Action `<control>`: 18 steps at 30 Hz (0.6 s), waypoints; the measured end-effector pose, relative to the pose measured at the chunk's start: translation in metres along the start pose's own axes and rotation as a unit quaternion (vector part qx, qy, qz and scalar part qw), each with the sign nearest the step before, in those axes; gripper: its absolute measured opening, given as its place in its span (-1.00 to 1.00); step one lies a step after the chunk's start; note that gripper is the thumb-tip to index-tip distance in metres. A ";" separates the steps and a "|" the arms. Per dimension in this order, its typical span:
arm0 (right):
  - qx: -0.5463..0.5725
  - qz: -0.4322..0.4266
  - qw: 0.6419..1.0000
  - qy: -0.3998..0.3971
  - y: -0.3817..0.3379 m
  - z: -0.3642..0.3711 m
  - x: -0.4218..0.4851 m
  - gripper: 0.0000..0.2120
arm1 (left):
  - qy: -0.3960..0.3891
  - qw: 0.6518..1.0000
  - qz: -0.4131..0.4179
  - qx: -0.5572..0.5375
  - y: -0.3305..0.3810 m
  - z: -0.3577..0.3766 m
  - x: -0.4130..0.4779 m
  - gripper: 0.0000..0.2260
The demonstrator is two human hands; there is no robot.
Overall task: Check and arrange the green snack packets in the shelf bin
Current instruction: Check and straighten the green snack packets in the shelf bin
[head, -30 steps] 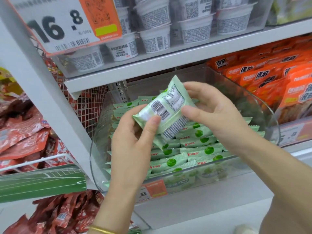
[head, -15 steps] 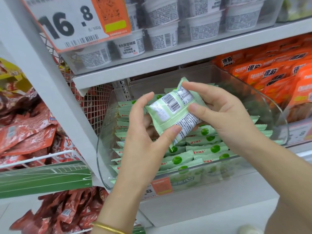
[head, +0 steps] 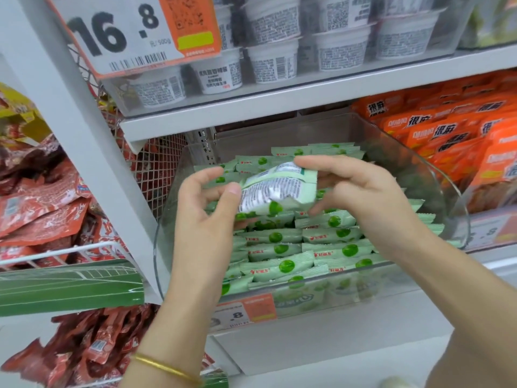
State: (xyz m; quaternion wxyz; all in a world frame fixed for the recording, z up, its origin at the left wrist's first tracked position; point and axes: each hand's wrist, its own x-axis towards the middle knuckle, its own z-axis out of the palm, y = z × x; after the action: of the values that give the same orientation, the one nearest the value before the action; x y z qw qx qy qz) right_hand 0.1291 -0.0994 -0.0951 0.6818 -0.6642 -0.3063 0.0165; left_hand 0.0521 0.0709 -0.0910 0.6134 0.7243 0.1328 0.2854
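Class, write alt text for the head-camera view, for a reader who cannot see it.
Two bare hands, left hand and right hand, hold one green snack packet, printed back up, over a clear shelf bin filled with rows of matching packets. White tubs sit on the shelf above; orange packets lie to the right.

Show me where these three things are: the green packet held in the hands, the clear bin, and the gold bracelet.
Green packet (head: pixel 275 191), head view, on its printed back face.
Clear bin (head: pixel 436 175), head view, on its right wall.
Gold bracelet (head: pixel 165 368), head view, on the band at the left wrist.
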 end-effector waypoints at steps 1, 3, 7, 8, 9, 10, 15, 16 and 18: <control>-0.074 -0.025 0.997 -0.003 0.000 0.001 0.000 -0.59 | 0.000 1.000 -0.013 -0.013 0.000 0.000 0.001 -0.86; -0.174 -0.063 0.983 -0.009 -0.001 0.004 0.002 -0.67 | 0.000 0.999 -0.033 -0.037 0.001 0.002 0.002 -0.91; -0.198 -0.102 0.975 0.017 0.002 0.009 0.010 -0.86 | -0.004 0.998 -0.040 -0.037 0.005 0.000 0.001 -0.84; -0.201 -0.109 0.973 0.035 0.004 0.012 0.011 -0.87 | 0.004 1.000 -0.023 -0.011 0.005 -0.002 0.002 -0.83; -0.206 -0.109 0.971 0.050 0.005 0.014 0.012 -0.88 | 0.014 0.999 0.005 0.036 0.004 -0.003 0.003 -0.83; -0.216 -0.106 0.969 0.060 0.006 0.017 0.012 -0.88 | 0.025 0.995 0.033 0.088 0.002 -0.006 0.004 -0.84; -0.328 -0.124 0.935 0.049 0.011 0.025 0.015 -0.80 | 0.037 0.984 0.041 0.168 -0.006 -0.013 0.010 -0.82; -0.354 -0.127 0.926 0.036 0.010 0.026 0.015 -0.77 | 0.032 0.982 0.041 0.184 -0.008 -0.014 0.011 -0.81; -0.403 -0.114 0.908 -0.004 0.007 0.029 0.016 -0.75 | 0.022 0.976 0.047 0.213 -0.011 -0.013 0.012 -0.80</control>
State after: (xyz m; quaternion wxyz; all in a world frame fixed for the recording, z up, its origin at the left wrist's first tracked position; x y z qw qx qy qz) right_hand 0.1324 -0.0659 -0.0975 0.3521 -0.8430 -0.3629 -0.1836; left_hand 0.0554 0.0902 -0.0974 0.4279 0.8372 0.1696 0.2953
